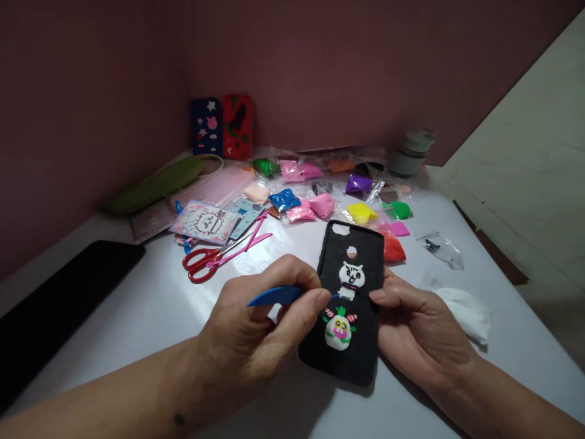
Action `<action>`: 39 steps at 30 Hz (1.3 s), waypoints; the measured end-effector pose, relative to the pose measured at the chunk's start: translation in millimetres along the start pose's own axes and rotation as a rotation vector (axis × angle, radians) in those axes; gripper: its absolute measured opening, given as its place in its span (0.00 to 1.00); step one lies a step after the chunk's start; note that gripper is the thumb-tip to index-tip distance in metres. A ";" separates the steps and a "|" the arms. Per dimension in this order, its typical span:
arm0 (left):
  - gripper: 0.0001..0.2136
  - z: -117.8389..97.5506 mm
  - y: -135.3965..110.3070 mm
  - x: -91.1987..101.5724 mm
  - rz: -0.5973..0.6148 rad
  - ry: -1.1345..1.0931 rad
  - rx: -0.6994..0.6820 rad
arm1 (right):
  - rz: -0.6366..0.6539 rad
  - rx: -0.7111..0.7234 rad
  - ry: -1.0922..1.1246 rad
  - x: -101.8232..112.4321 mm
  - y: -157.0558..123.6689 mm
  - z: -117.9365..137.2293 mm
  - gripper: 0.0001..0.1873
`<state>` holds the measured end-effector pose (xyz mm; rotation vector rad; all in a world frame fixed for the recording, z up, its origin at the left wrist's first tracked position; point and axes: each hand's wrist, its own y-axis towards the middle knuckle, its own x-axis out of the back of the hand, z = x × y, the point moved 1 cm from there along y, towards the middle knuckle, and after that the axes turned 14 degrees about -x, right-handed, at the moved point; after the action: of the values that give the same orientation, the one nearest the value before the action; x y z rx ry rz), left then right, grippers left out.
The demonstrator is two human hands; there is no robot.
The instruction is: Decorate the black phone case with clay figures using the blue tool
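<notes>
My left hand (274, 311) pinches a blue plastic clay tool (276, 296), its thin tip touching or very near a white clay piece on the phone case. In my right hand (418, 326) is the black phone case (320, 360), gripped by its right edge and tilted up off the table. A white clay cat-like face (351, 275) with black markings sits at the middle of the case, a small white body (347, 293) under it. Lower down is a white round clay figure (338, 333) with yellow eyes, a pink mouth and striped horns.
Red-handled scissors (201, 263) and a pink clay tool (251, 241) lie left of the case. Behind are several bagged clays, such as a yellow one (362, 212). A white clay bag (466, 314) is at right. Decorated blue (207, 137) and red (238, 143) cases lean on the wall.
</notes>
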<state>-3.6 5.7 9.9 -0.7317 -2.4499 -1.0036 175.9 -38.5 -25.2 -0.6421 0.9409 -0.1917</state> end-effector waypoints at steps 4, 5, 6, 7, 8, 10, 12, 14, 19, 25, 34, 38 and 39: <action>0.06 3.8 -1.6 -2.6 0.036 0.029 -0.028 | 0.021 0.005 -0.001 -1.0 -0.4 -0.4 0.23; 0.06 4.5 -1.7 -3.3 0.040 0.037 -0.027 | 0.029 0.001 -0.007 -1.3 -0.5 -0.4 0.22; 0.06 5.1 -1.8 -3.8 0.039 0.041 -0.030 | 0.037 -0.002 -0.014 -1.4 -0.5 -0.3 0.22; 0.06 5.4 -1.7 -4.2 0.034 0.041 -0.037 | 0.041 -0.005 -0.019 -1.3 -0.4 -0.3 0.22; 0.06 5.6 -1.5 -4.5 0.035 0.039 -0.039 | 0.045 -0.009 -0.024 -1.1 -0.2 -0.2 0.21; 0.06 5.7 -1.1 -4.7 0.036 0.034 -0.038 | 0.049 -0.013 -0.026 -0.3 0.3 -0.1 0.22; 0.05 5.6 -0.9 -4.6 0.037 0.023 -0.032 | 0.044 -0.012 -0.025 0.6 0.9 0.0 0.22; 0.05 5.6 -1.1 -4.4 0.042 0.012 -0.027 | 0.036 -0.009 -0.025 1.2 1.3 0.1 0.21; 0.04 6.0 -1.6 -4.4 0.046 0.010 -0.050 | 0.027 -0.003 -0.038 -0.1 1.2 -0.5 0.20; 0.05 3.2 -0.3 -4.4 0.035 0.001 -0.023 | 0.030 -0.001 -0.066 -1.1 -0.9 -0.1 0.19; 0.06 3.6 0.0 -5.4 0.026 -0.035 -0.001 | 0.026 -0.002 -0.084 -1.6 -1.3 0.6 0.21; 0.05 3.3 -0.4 -5.0 0.035 -0.036 -0.017 | 0.035 -0.007 -0.089 -1.1 -1.6 0.2 0.21; 0.05 3.2 -0.6 -4.9 0.039 -0.030 -0.016 | 0.035 -0.004 -0.092 -0.7 -1.4 0.2 0.21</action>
<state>-0.6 6.2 4.9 -0.8020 -2.4467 -1.0055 175.8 -39.2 -23.8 -0.6331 0.8635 -0.1284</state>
